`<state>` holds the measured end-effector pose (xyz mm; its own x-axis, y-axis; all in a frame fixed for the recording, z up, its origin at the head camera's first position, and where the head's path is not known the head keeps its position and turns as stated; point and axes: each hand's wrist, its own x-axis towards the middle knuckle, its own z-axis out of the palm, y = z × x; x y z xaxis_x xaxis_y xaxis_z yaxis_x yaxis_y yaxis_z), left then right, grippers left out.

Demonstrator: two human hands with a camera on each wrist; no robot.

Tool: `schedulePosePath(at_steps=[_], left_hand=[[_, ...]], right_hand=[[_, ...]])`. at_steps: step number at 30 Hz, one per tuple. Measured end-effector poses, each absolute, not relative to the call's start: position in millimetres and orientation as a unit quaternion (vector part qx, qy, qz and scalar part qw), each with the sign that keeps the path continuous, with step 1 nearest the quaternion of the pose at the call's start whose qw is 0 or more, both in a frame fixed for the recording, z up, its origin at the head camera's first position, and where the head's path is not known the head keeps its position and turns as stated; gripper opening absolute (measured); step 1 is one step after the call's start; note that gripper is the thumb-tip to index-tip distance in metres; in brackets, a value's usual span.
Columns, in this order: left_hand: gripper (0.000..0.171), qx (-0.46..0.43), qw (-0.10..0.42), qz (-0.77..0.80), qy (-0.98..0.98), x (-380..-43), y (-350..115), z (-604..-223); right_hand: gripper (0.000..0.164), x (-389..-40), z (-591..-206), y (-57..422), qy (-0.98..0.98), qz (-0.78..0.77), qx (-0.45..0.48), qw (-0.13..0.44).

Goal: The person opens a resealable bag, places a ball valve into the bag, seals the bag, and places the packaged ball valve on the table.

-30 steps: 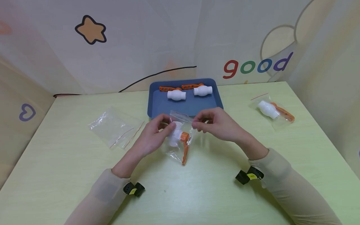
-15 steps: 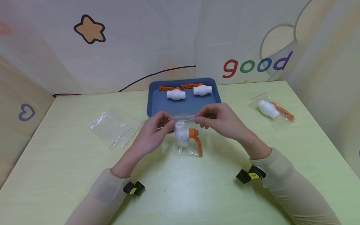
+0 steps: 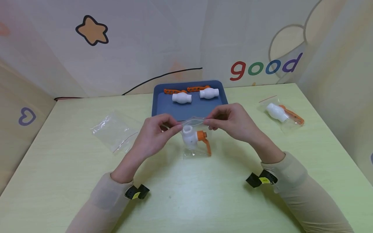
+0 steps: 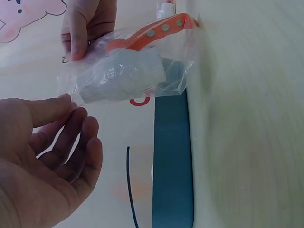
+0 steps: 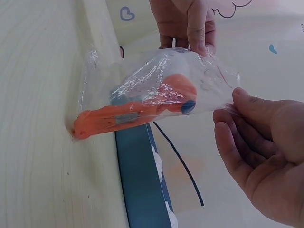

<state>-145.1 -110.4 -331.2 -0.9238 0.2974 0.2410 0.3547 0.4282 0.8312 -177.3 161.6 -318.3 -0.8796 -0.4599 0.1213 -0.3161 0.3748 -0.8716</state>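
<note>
Between my two hands hangs a clear zip bag (image 3: pixel 192 154), its top edge stretched from one to the other. Inside it stands a white plastic ball valve (image 3: pixel 190 138), with its orange lever handle (image 5: pixel 114 118) pointing down toward the table. My left hand (image 3: pixel 154 134) pinches the bag's left top corner between thumb and fingers. At the opposite corner, my right hand (image 3: pixel 236 123) does the same. Seen from the left wrist, the valve body is covered by wrinkled plastic. The bag's lower end is close over the tabletop in both wrist views.
Behind the hands lies a blue tray (image 3: pixel 166 106) with two white valves (image 3: pixel 182 98) with orange handles. Flat clear bags (image 3: pixel 112 131) lie on the left, partly behind my left hand. A bagged valve (image 3: pixel 276 112) lies on the right. A printed curtain (image 3: pixel 175 38) borders the table.
The bag has turned from tilted to hanging upright, and the valve has shifted right. My left hand's grip has gone up to the bag's top corner. My right hand has moved slightly up and right.
</note>
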Motion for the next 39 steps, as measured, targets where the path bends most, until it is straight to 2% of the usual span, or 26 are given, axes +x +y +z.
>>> schedulePosePath(at_steps=[15,20,30,39], left_hand=[[0.006,-0.21,0.049,-0.496,-0.841,-144.0,-107.9,-327.4],[0.005,-0.203,0.033,-0.503,-0.84,-143.7,-106.9,-329.7],[0.007,-0.179,0.0,-0.54,-0.822,-144.4,-104.1,-333.5],[0.008,-0.18,0.01,-0.542,-0.821,-144.6,-103.3,-335.5]], right_hand=[[0.005,-175.7,-316.3,164.9,0.83,-0.488,-0.264,0.049],[0.006,-175.7,-315.9,166.9,0.83,-0.486,-0.271,0.049],[0.006,-171.1,-317.1,162.3,0.826,-0.488,-0.282,0.002],[0.008,-174.7,-319.8,161.2,0.826,-0.483,-0.292,0.022]])
